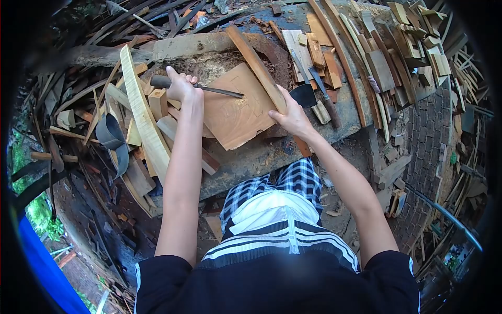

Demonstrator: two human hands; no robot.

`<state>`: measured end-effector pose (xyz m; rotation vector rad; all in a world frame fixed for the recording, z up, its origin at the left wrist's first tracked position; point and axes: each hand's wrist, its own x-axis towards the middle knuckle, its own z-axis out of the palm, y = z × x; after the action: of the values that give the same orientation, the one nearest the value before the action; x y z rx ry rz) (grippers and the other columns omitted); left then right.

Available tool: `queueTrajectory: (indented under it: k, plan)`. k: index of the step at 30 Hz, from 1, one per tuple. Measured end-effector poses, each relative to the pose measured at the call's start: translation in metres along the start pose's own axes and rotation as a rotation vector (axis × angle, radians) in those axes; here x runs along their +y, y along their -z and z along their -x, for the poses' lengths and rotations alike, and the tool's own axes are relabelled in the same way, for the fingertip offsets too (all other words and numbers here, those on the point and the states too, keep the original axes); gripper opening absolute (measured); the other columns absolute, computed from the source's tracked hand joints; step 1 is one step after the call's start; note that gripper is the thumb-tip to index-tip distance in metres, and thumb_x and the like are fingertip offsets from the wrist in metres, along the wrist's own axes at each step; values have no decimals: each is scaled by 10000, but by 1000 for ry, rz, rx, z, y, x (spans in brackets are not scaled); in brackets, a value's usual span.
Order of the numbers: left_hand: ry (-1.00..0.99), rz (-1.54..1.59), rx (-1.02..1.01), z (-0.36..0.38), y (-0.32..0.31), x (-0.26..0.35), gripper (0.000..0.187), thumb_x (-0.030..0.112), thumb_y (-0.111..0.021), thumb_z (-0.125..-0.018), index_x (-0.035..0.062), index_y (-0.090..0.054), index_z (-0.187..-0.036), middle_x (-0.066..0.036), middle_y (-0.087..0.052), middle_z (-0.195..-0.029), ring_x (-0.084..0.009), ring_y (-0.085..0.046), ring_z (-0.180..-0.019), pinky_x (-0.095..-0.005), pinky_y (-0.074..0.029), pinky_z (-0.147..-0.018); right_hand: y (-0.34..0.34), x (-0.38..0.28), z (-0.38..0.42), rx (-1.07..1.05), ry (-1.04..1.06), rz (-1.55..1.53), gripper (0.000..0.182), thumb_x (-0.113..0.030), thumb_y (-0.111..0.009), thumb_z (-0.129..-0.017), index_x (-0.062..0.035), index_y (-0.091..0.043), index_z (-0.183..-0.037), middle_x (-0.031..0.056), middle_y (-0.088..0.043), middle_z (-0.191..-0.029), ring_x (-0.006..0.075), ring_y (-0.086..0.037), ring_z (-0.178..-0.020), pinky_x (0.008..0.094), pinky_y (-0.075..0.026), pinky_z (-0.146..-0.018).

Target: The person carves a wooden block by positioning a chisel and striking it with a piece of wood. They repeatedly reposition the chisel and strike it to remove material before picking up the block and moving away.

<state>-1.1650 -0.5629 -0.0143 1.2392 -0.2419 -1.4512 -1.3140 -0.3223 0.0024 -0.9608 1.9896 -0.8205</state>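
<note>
My left hand [184, 86] is closed around a chisel with a dark handle [160, 81]; its long metal blade [222, 92] points right. The blade's tip lies over the middle of a flat, square wooden board [225, 125], beside a few small shavings. Faint curved lines mark the board's surface. In my right hand [294, 116] is the near end of a long wooden stick [256, 65], the thumb pressed along its side. The stick slants away to the upper left, across the board's right edge.
The board rests on a worn workbench [240, 165]. Right of it lie a black-bladed tool [303, 96], a long file-like tool [325, 97] and several wood blocks and strips [350, 63]. A pale plank [138, 110] and a curled grey strip [111, 133] stand on the left.
</note>
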Motion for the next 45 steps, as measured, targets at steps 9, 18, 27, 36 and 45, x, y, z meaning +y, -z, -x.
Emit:
queueTrajectory:
  k: [9,18,27,36,45]
  plan:
    - [-304,-41,-202,66,-20,43,365,346,-665,-949,94,-422,-848,26,-417,-584,-62,-406,-433,-234,-327,-366,-6,4,-3,84,0,51,800,-234,-733,-829,-76,-310,-1490,282,-590,-1264,414,-589,-1167,435,-478,-986]
    - [-386,-59,-312,80,-6,9,255,270,-559,-1011,67,-407,-1032,6,-467,-722,-75,-483,-571,-231,-425,-494,28,-8,24,188,46,67,783,-384,-686,-883,-57,-315,-1491,294,-582,-1271,414,-589,-1172,438,-470,-990]
    - [-768,-333,-618,144,37,-18,292,131,-525,-999,43,-366,-1228,-78,-501,-1003,-138,-536,-863,-284,-462,-785,82,-153,41,295,673,122,655,-401,-639,-915,-225,-389,-1495,209,-635,-1019,349,-664,-860,427,-539,-738]
    - [-369,-343,-764,166,61,-8,239,92,-706,-910,104,-508,-1044,-40,-550,-977,-128,-547,-953,-280,-453,-914,58,-170,101,167,1000,567,681,-461,-665,-857,-392,-399,-1481,61,-551,-804,160,-555,-604,272,-497,-493]
    - [-685,-536,-804,149,86,1,182,23,-779,-807,49,-602,-770,-85,-688,-944,-159,-651,-880,-294,-519,-823,39,-159,131,13,996,658,623,-450,-644,-881,-424,-414,-1460,51,-532,-746,150,-583,-620,240,-468,-501]
